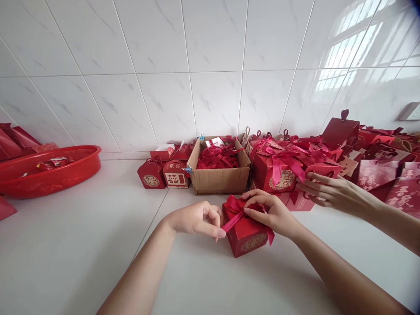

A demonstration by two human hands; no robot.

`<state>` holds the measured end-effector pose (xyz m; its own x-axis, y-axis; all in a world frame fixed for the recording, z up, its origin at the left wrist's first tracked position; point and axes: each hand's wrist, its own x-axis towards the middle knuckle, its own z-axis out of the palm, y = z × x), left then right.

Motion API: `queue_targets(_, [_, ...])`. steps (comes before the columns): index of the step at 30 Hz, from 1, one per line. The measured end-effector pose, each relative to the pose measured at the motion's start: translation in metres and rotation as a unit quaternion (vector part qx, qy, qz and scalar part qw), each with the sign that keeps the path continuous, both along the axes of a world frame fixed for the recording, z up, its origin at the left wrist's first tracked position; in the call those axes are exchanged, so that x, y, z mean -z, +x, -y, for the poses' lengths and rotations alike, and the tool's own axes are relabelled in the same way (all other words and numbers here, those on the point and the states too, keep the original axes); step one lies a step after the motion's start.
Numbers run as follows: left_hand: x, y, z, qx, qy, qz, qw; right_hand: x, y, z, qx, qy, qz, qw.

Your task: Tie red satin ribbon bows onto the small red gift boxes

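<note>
A red gift box (244,240) with a gold round emblem stands on the white counter in front of me. Pink-red satin ribbon (233,204) is tied in a bow on its top. My left hand (201,221) pinches one ribbon tail between thumb and fingertips, at the box's left side. Over the top of the box, my right hand (267,212) has thumb and fingers closed on the ribbon near the knot. Another ribbon tail hangs down the right front. My right fingers partly hide the bow.
Behind the box is a cardboard box (219,181) of red ribbons. Another person's hand (334,192) touches the stacked red gift boxes (278,170) at right. Small red boxes (152,175) stand left of the cardboard, and a red plastic basket (78,168) sits farther left.
</note>
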<state>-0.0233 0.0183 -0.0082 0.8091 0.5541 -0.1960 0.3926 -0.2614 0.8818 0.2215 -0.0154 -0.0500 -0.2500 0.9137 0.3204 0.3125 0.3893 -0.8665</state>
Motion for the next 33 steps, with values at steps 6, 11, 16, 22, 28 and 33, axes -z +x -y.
queue_targets(6, [-0.001,0.007,-0.001,-0.236,0.099,0.103,0.961,-0.001,-0.013,0.01,-0.02,-0.019,-0.024,0.999])
queue_targets(11, [0.0,0.016,0.005,-0.19,0.088,0.071,0.975,-0.002,-0.003,0.008,-0.087,-0.007,-0.072,0.994])
queue_targets(16, [0.004,0.018,0.008,-0.172,0.096,0.051,0.979,-0.007,0.016,0.002,-0.155,0.008,-0.033,0.987])
queue_targets(22, [0.006,0.021,0.008,-0.156,0.151,0.076,0.973,-0.006,0.008,0.006,-0.095,0.071,0.051,0.992])
queue_targets(28, [0.008,0.025,0.012,-0.176,0.147,0.109,0.967,-0.002,0.005,0.006,-0.142,0.202,0.064,0.967])
queue_targets(33, [0.013,0.026,0.011,-0.216,0.166,0.128,0.954,-0.003,0.006,0.009,-0.161,0.189,0.08,0.965])
